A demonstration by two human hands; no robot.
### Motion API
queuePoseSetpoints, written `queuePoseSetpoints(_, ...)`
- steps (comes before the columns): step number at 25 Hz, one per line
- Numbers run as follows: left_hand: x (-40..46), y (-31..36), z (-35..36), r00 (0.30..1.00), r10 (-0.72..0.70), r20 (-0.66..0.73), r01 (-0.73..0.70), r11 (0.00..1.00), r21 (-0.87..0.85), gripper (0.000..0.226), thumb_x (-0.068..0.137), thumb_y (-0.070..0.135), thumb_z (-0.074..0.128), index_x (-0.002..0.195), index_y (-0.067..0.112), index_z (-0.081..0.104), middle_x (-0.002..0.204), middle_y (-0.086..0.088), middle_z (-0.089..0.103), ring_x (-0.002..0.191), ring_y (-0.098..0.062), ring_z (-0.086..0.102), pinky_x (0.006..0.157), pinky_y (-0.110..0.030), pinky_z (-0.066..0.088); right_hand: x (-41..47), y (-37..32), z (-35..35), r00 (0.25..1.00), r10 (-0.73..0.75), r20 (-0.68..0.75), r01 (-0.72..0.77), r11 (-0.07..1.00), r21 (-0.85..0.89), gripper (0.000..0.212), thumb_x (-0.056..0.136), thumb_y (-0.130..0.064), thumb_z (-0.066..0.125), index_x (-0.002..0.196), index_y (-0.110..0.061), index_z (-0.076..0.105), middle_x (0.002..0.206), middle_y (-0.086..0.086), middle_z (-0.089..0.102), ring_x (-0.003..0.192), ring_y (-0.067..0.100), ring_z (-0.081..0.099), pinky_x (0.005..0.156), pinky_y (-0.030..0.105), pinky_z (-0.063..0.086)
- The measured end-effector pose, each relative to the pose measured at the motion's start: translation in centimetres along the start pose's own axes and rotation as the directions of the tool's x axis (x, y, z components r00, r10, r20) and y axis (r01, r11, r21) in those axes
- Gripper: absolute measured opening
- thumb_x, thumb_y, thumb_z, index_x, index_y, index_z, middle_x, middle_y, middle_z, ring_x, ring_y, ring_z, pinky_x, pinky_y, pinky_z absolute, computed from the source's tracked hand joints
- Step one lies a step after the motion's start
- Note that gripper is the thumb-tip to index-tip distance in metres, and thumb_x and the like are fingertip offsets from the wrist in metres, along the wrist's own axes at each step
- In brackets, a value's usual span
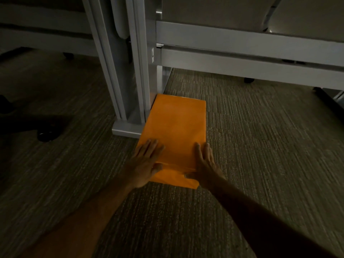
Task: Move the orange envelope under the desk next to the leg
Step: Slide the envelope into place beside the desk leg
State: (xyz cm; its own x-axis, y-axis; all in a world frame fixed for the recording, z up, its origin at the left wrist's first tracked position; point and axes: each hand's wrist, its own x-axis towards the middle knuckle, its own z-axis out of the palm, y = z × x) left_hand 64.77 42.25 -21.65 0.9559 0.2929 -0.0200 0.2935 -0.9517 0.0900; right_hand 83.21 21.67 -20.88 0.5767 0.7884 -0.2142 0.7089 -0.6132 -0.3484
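Note:
The orange envelope (176,127) lies flat on the carpet, its long left edge against the foot of the grey desk leg (130,71). My left hand (146,162) presses flat on its near left corner, fingers spread. Over on the near right edge, my right hand (203,162) also rests flat, thumb on the folded flap. Neither hand grips it; both lie on top.
A grey cross rail (242,58) of the desk runs along the back right, low over the carpet. A dark chair base with a caster (46,135) stands to the left. Patterned carpet (260,146) stretches to the right of the envelope.

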Motion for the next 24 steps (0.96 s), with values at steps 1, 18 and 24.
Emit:
queuePoseSetpoints(1,0.2,0.0,0.0,1.0,-0.001,0.003,0.002,1.0,-0.009,0.072,0.095,0.068,0.009,0.155,0.038,-0.016,0.165,0.002,-0.023,0.15,-0.021,-0.024,0.123,-0.047,-0.004,0.2,0.2,-0.2,1.0,0.007,0.011,-0.007,1.0,0.019,0.136,0.074,-0.061,0.075,0.144,-0.034,-0.038,0.159,0.015,-0.035,0.151,0.043,-0.01,0.113,0.066,0.031)
queuePoseSetpoints(18,-0.5,5.1,-3.4,0.97,-0.2,-0.141,0.174,0.969,-0.177,0.016,0.099,0.024,0.053,0.109,0.013,0.056,0.122,-0.01,0.05,0.097,-0.034,0.059,0.069,-0.037,0.032,-3.0,-3.8,-0.1,0.961,-0.132,-0.245,0.075,0.971,-0.228,0.036,0.097,-0.01,0.043,0.133,-0.011,0.049,0.139,0.009,0.041,0.129,0.034,0.041,0.093,0.052,0.051)
queuePoseSetpoints(24,-0.9,5.3,-4.2,0.962,-0.272,-0.032,0.263,0.951,-0.161,0.034,0.101,0.014,0.046,0.132,0.016,0.059,0.142,-0.01,0.051,0.123,-0.033,0.053,0.096,-0.043,0.044,-4.2,-2.4,-0.8,0.991,-0.108,-0.073,0.101,0.991,-0.093,0.063,0.098,-0.017,0.05,0.156,-0.019,0.026,0.167,0.002,0.014,0.153,0.029,0.013,0.114,0.051,0.036)
